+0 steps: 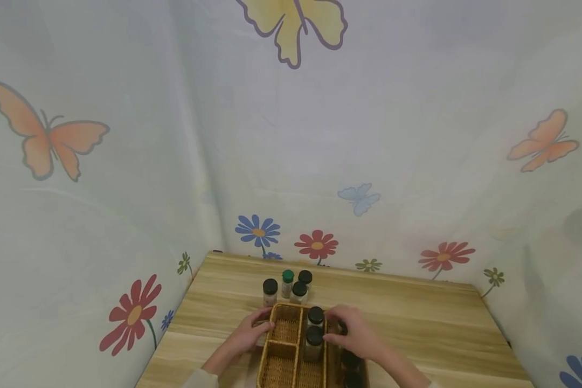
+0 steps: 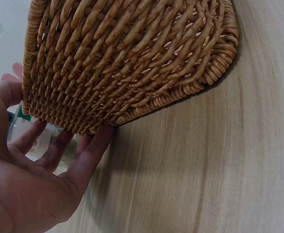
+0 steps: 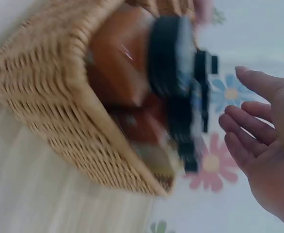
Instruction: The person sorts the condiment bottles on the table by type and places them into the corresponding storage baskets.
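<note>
Extending below the head view, the basket (image 1: pixel 283 343) is cropped.

Brown woven basket (image 2: pixel 122 58), black lids (image 1: pixel 315 335), one green lid (image 1: pixel 288 274), tan wood-grained counter (image 1: pixel 417 318), pale butterfly-and-flower-patterned backdrop (image 1: pixel 393 108)

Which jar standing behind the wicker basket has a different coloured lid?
The green-lidded jar, second from the left; the other three jars there have black lids.
</note>
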`<state>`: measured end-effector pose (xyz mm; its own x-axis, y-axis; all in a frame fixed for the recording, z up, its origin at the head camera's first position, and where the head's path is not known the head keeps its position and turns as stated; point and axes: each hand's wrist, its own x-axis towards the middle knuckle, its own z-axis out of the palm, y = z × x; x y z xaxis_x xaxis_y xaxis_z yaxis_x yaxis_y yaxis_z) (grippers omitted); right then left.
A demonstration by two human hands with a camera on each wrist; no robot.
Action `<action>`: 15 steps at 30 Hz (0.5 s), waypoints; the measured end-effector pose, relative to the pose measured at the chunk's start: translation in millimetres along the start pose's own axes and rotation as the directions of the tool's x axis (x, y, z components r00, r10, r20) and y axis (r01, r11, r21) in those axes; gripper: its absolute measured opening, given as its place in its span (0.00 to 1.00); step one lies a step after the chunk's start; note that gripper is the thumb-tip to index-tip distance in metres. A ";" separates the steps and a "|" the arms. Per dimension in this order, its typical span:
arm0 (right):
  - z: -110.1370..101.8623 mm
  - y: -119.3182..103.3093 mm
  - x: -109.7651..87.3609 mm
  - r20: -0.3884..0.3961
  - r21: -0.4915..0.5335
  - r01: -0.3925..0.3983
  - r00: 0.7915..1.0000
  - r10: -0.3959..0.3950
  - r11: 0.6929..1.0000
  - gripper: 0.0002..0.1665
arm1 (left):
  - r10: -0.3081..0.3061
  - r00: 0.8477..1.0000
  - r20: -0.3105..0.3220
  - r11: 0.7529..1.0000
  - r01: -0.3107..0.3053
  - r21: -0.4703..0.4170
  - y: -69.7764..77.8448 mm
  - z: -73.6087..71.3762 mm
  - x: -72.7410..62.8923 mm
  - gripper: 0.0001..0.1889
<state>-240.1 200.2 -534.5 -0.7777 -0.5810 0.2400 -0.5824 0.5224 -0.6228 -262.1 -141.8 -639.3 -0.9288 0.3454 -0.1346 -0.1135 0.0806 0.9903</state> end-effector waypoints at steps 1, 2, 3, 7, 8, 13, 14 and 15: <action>-5.3 1.9 -2.9 -0.042 0.008 -0.007 0.999 0.007 1.000 0.23 | 0.001 1.000 0.000 1.000 -0.001 0.000 0.2 0.4 -0.3 0.34; -10.6 4.6 -5.6 -0.087 0.016 -0.016 0.996 0.018 1.000 0.22 | 0.003 1.000 0.001 1.000 -0.003 -0.001 0.2 0.5 -0.3 0.34; -16.0 7.3 -8.6 -0.128 0.029 -0.034 0.991 0.037 0.999 0.22 | 0.005 1.000 0.002 1.000 -0.005 -0.002 0.4 0.6 -0.3 0.34; -30.5 25.8 -22.4 -0.249 0.152 -0.158 0.949 0.193 0.976 0.20 | 0.009 1.000 -0.004 1.000 -0.009 0.004 -0.2 1.0 -0.1 0.33; -31.9 31.4 -26.0 -0.262 0.196 -0.175 0.939 0.224 0.965 0.20 | 0.008 1.000 -0.005 1.000 -0.008 0.005 -0.8 0.6 0.1 0.33; -27.8 54.3 -44.1 -0.276 0.377 -0.272 0.879 0.388 0.885 0.20 | -0.001 1.000 -0.005 1.000 0.001 0.000 -4.3 0.1 1.6 0.33; -24.6 58.8 -47.6 -0.278 0.392 -0.294 0.866 0.417 0.872 0.20 | -0.002 1.000 -0.003 1.000 0.002 -0.004 -4.8 0.3 1.9 0.33; -20.8 62.9 -50.8 -0.278 0.403 -0.320 0.850 0.448 0.858 0.20 | -0.001 1.000 -0.003 1.000 0.001 -0.003 -5.2 0.6 2.2 0.33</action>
<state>-242.2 275.6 -570.4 -0.9874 -0.0862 0.1324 -0.1555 0.3826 -0.9107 -263.4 -140.9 -644.7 -0.9296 0.3429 -0.1353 -0.1153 0.0781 0.9903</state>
